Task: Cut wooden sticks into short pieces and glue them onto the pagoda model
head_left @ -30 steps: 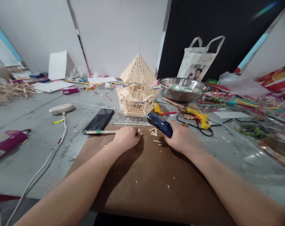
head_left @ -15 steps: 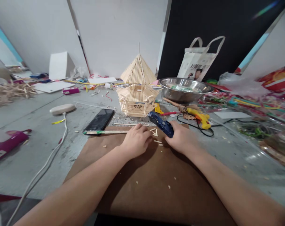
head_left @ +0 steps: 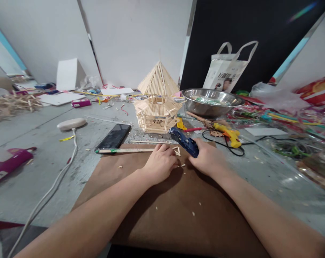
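Right hand (head_left: 208,157), grip wrapped round the blue tool (head_left: 184,142) at the brown sheet's (head_left: 175,218) far edge, long axis slanting, nose pointing forward-left towards the stick pavilion (head_left: 159,87); left hand (head_left: 162,163), can't tell its grip.

White tote bag (head_left: 221,72), black panel (head_left: 248,21) behind it, steel bowl (head_left: 205,109), white cable (head_left: 53,187)

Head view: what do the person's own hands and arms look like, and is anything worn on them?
The left hand and right hand are ungloved. The left forearm and right forearm are bare, with no sleeves in view. No watch or bracelet shows; some fingers are hidden.
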A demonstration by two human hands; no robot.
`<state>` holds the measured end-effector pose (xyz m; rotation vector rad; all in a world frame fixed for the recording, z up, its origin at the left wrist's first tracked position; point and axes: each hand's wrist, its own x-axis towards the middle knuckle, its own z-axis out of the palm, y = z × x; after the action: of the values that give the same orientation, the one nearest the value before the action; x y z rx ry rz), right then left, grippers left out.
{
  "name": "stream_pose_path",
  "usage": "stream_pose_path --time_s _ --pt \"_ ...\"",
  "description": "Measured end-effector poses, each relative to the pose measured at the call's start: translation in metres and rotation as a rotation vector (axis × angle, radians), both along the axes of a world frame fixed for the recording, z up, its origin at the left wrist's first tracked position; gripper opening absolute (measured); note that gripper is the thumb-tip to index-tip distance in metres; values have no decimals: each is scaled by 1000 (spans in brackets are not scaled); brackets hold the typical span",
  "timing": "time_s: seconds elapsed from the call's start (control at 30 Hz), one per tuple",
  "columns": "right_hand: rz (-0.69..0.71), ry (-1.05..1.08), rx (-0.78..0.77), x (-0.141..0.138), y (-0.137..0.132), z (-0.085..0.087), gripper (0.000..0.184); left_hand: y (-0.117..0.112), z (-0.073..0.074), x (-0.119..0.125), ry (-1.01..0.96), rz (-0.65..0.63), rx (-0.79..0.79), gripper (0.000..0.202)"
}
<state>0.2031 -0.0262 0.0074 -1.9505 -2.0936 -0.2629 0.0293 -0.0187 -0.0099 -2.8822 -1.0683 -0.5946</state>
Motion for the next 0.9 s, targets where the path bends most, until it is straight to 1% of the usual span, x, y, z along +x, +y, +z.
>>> stream_pose_path --time_s 0.1,0.17,0.27,0.37,0.47,0.57,0.7,0.8,0.83,0.9 --pt "-13 -2 11 0 0 1 36 1 1 -2 -9 21 -50 20" --pt "-11 5 13 0 0 2 39 2 2 -5 -74 59 -129 20" --pt "7 32 33 0 -1 3 41 5 4 -11 -287 159 -277 20" --pt "38 90 75 -1 -3 4 38 7 6 -15 -523 239 -354 28" --pt "76 135 115 -2 -4 4 40 9 6 -16 -629 250 -381 31" --pt "104 127 116 -2 -3 3 43 11 2 -15 -705 257 -467 25" --pt "132 100 118 -1 -1 1 46 12 -1 -12 -862 229 -647 15" --pt "151 97 138 -1 -1 0 46 11 0 -10 -956 186 -817 16" --pt "153 98 139 -1 -1 0 45 11 1 -10 -973 186 -845 17" --pt "158 104 135 -1 -1 0 46 10 3 -11 -970 224 -803 17"
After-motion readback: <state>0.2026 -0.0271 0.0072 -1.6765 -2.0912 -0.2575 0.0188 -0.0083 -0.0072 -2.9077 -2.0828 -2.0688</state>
